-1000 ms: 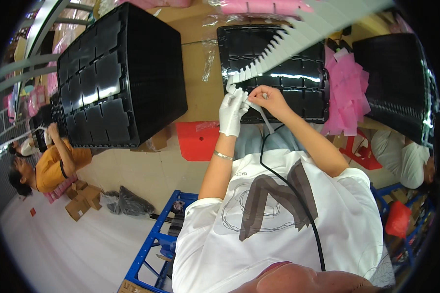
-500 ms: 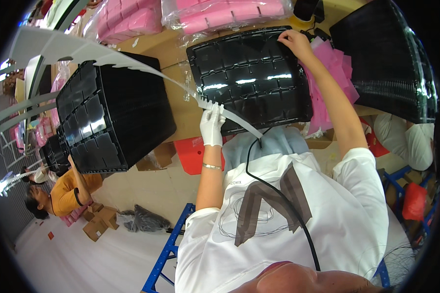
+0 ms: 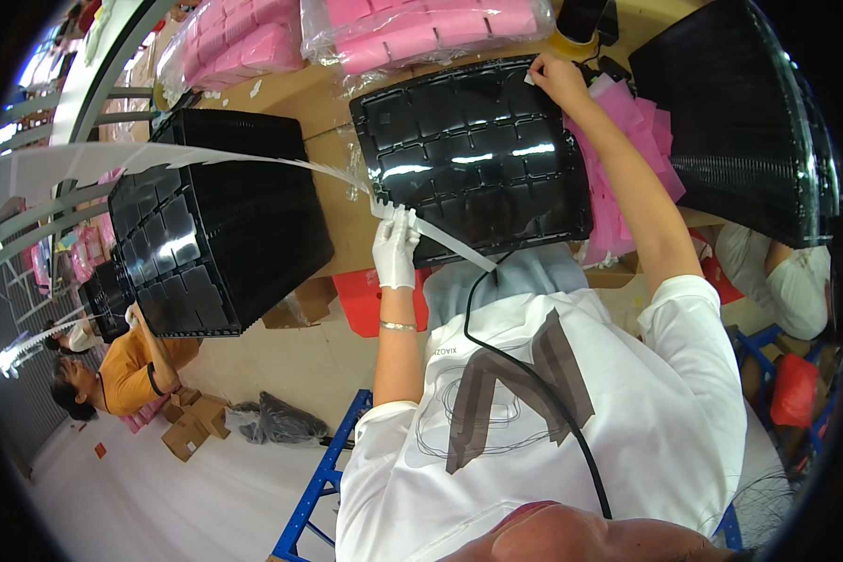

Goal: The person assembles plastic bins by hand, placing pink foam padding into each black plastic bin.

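A glossy black plastic tray (image 3: 473, 140) with rows of moulded compartments lies in front of me, apparently on top of a stack. My left hand (image 3: 396, 245), in a white glove, grips a long white strip (image 3: 454, 245) with small tabs along its edge, at the tray's near left corner. The strip arcs away to the far left, and its short end hangs toward my lap. My bare right hand (image 3: 564, 84) is at the tray's far right corner, its fingers pinched. A small white piece (image 3: 530, 79), like a sticker, shows at the fingertips.
Pink sheets (image 3: 628, 159) lie right of the tray. Tall stacks of black trays stand to the left (image 3: 262, 197) and right (image 3: 731, 122). Bagged pink trays (image 3: 431, 33) line the table's far side. A co-worker in orange (image 3: 126, 379) touches trays at the left; another person's arm shows at right.
My right hand has shifted slightly left, and a white piece now shows at its fingertips. The gloved left hand has lowered slightly; the strip's far part has dropped into a flatter curve.
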Demonstrator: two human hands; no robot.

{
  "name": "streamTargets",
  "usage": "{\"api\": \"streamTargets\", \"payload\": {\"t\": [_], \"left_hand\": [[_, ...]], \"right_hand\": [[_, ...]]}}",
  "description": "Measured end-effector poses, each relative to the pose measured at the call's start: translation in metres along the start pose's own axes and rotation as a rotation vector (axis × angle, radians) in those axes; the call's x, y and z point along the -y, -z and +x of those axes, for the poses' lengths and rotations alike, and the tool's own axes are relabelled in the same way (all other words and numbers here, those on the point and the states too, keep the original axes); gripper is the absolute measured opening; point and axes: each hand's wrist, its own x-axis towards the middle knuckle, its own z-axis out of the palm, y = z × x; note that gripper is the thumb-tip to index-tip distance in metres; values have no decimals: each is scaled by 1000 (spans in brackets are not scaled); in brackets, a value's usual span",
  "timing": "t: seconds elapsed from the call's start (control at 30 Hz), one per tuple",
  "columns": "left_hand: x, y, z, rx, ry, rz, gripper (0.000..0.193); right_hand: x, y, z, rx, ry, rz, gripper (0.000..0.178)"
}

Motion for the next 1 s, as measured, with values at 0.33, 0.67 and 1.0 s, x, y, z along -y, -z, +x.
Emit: {"api": "streamTargets", "payload": {"t": [0.33,0.67,1.0], "left_hand": [[6,6,3,7,-11,-1,10],[4,-8,-7,17,-5,76,8],[7,-3,-4,27,6,82,11]], "right_hand": [[2,7,-6,55,86,23,17],[-3,2,-10,-3,-49,57,25],[-2,-2,0,32,-67,-65,18]]}}
